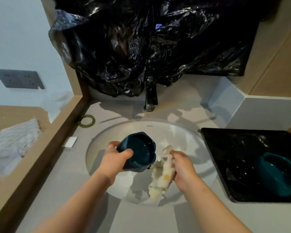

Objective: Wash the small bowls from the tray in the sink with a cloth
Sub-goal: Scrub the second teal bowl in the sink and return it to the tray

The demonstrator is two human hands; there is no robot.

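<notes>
Left hand (115, 159) grips a dark teal bowl (138, 151) over the white sink (183, 132), thumb on the near rim, fingers behind the wall and mostly hidden; bowl tilted, opening toward the camera. Right hand (183, 167), just right of the bowl, is closed around a bunched pale cloth (161, 175); its fingertips are buried in the folds. Further right of that hand, a black tray (225, 140) on the desk (74, 174) holds a teal bowl on the tray (279, 175), cut off at the frame edge, and a darker bowl (238, 172), hard to make out. Beyond both hands, black plastic sheeting (149, 39) covers the upper part of the tap (150, 100).
</notes>
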